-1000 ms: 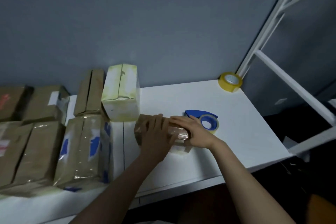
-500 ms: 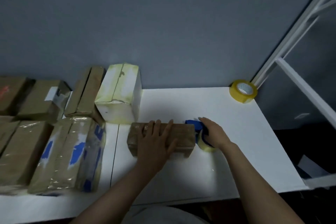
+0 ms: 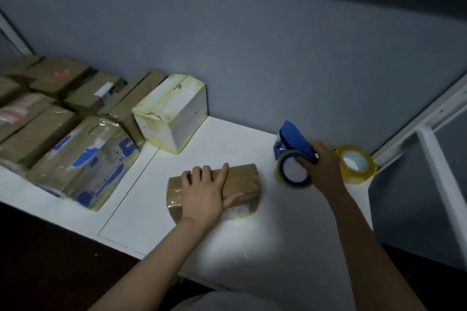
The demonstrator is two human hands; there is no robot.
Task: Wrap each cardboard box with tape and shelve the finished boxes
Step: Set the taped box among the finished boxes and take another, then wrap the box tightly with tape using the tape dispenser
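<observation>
A small brown cardboard box (image 3: 242, 179), partly covered in clear tape, lies on the white shelf board (image 3: 252, 247) in the middle. My left hand (image 3: 206, 195) presses flat on its top with straight fingers. To the right, my right hand (image 3: 322, 165) grips a blue tape dispenser (image 3: 293, 156) with a clear tape roll, lifted off the board and apart from the box.
A yellow tape roll (image 3: 356, 166) lies at the board's back right corner by the white frame post (image 3: 434, 118). A white and yellow box (image 3: 169, 116) stands behind the small box. Several taped brown boxes (image 3: 75, 154) fill the left side. The grey wall is close behind.
My right hand left the box, took hold of the blue dispenser and lifted it up to the right. My left hand stayed on the box. The view has shifted.
</observation>
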